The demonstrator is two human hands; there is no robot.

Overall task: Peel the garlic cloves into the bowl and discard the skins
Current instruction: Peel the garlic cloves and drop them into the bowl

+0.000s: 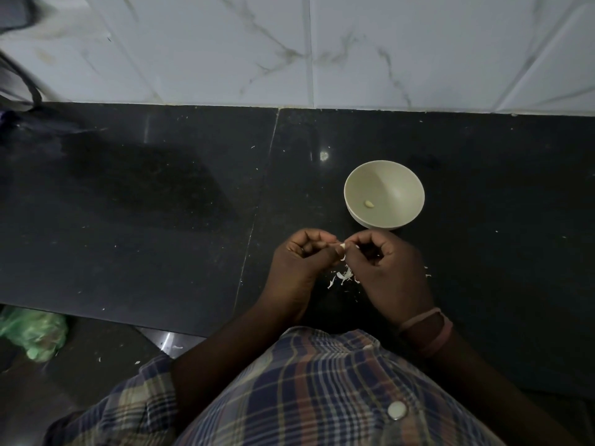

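A pale bowl (399,185) stands on the black counter (161,204), just beyond my hands, with one peeled clove (369,204) lying in it. My left hand (301,259) and my right hand (383,268) meet over the counter's near part. Both pinch a small garlic clove (343,245) between their fingertips; only its white tip shows. White skin scraps (343,276) lie on the counter right below the hands, and a few more (427,272) to the right of my right hand.
A white marble-patterned tiled wall (354,49) rises behind the counter. A green plastic bag (32,333) lies on the floor at the lower left. A dark cord or object (19,75) sits at the far left edge.
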